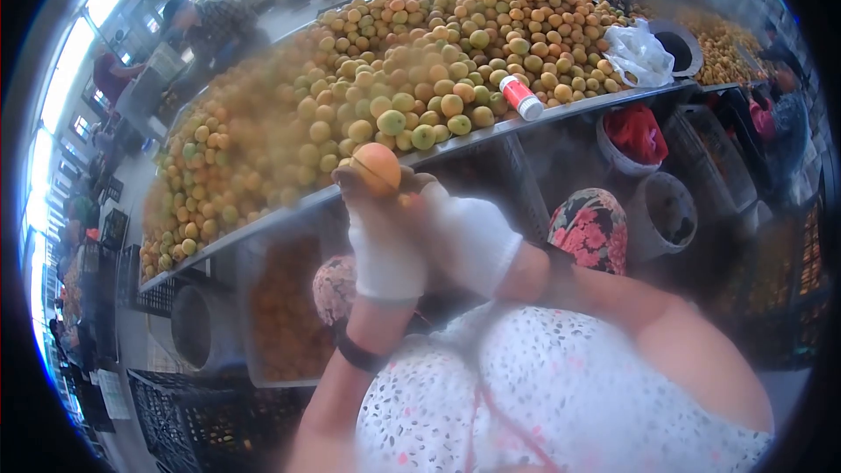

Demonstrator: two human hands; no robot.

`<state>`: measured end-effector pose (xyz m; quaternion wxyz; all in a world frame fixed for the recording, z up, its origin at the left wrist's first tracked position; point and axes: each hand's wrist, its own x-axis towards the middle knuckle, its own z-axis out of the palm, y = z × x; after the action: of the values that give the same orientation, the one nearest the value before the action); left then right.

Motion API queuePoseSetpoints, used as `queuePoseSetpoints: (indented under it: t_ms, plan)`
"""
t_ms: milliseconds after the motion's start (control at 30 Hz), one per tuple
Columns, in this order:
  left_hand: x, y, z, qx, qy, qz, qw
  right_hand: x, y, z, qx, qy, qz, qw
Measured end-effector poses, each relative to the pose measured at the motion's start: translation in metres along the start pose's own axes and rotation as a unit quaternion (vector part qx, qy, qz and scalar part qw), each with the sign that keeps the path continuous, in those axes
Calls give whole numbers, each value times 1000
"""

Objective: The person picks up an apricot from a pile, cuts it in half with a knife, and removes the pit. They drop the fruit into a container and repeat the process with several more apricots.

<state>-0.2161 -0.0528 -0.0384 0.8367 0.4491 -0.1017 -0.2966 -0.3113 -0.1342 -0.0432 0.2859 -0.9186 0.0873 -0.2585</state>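
Observation:
My left hand (383, 254), in a white glove with dirty fingertips, is closed around an apricot (378, 169) just in front of the table edge. A thin dark line runs down the fruit. Pressed close beside it is my right hand (473, 241), also gloved in white, with its fingers curled in. A small orange-red bit shows at the right fingertips, too blurred to name. Beyond my hands, a large heap of apricots (438, 66), yellow-orange and some greenish, covers the metal-edged table (254, 229).
On the heap's near edge lies a red-and-white bottle (521, 97), left of a white plastic bag (640, 54). Below stand a white bucket (663, 215), a bucket with a red bag (634, 136), a bin of apricots (289, 311) and black crates (206, 420). Other people work further off.

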Motion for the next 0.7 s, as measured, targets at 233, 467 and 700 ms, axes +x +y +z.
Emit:
queuePoseSetpoints:
  t_ms: [233,467,700]
  plan:
    - [-12,20,-4,231,-107,195,947,-10,-1,-10,68,18,-13,997]
    - [4,11,-8,36,-112,-41,992,-5,5,-4,-47,13,-18,999]
    - [18,-18,-22,24,-83,96,992,-11,19,0,98,-21,18,995]
